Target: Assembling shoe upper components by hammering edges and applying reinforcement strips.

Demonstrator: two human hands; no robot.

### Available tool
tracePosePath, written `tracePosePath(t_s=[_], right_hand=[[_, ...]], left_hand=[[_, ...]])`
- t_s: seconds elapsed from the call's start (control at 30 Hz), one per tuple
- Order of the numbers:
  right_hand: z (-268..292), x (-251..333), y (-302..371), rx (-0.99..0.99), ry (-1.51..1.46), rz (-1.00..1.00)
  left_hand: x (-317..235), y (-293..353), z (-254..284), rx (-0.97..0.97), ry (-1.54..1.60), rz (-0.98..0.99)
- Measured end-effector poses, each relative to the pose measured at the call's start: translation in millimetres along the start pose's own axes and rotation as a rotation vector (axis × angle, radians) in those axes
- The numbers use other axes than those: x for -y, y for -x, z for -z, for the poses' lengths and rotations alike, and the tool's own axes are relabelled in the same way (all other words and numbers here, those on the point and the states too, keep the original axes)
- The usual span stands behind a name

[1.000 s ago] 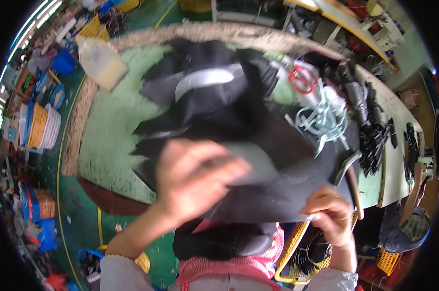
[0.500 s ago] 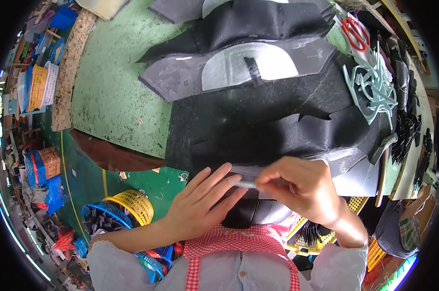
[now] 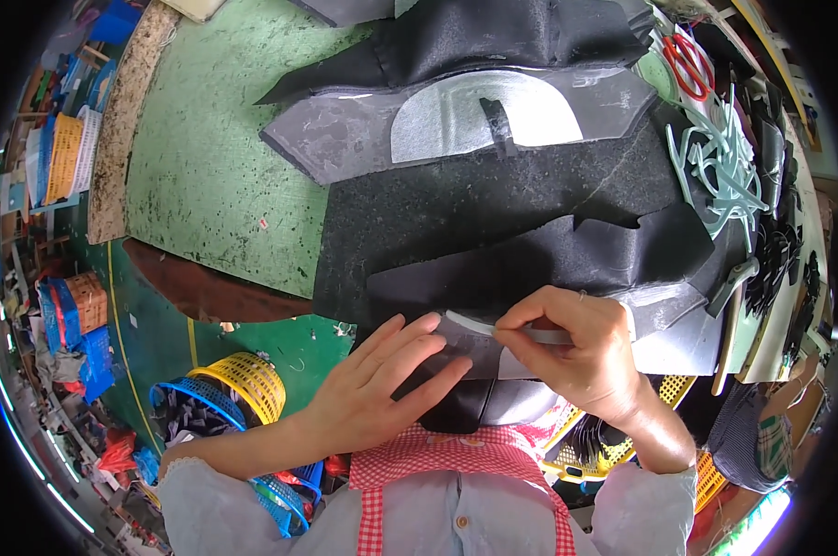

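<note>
A narrow whitish strip [image 3: 471,323] lies along the near edge of a black, leather-like sheet piece [image 3: 511,269]. My right hand [image 3: 581,352] pinches this strip between thumb and forefinger, and its farther part runs behind the fingers. Resting with fingers stretched out, my left hand [image 3: 382,380] has its fingertips on the dark piece, by the strip's left end; it holds nothing. Beyond lies a second black piece with a grey border [image 3: 335,139] and a shiny silver half-round patch [image 3: 442,116].
Under the pieces is a black mat [image 3: 400,208] on a green table [image 3: 224,157]. At the right are red-handled scissors [image 3: 687,67], a tangle of pale strips [image 3: 723,176] and a hammer [image 3: 732,285]. A yellow basket [image 3: 257,385] stands at the lower left.
My right hand has shifted slightly, and the strip, earlier held up between both hands, now lies along the piece's edge. My left fingers stay outstretched. The view has moved a little.
</note>
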State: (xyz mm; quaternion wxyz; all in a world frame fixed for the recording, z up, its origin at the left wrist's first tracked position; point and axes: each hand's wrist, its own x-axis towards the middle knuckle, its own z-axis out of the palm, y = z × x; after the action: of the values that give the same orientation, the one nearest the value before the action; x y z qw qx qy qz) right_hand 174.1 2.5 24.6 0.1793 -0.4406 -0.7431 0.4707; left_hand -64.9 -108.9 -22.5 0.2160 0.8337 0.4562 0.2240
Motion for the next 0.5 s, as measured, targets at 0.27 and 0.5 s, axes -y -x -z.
tracePosePath(t_s=[0.27, 0.5], right_hand=[[0, -2, 0, 0.032, 0.002, -0.022], [-8, 1, -1, -0.093, 0.390, 0.145]], left_hand=[[-2, 1, 2, 0.001, 0.030, 0.008], [-15, -7, 5, 0.107, -0.244, 0.057]])
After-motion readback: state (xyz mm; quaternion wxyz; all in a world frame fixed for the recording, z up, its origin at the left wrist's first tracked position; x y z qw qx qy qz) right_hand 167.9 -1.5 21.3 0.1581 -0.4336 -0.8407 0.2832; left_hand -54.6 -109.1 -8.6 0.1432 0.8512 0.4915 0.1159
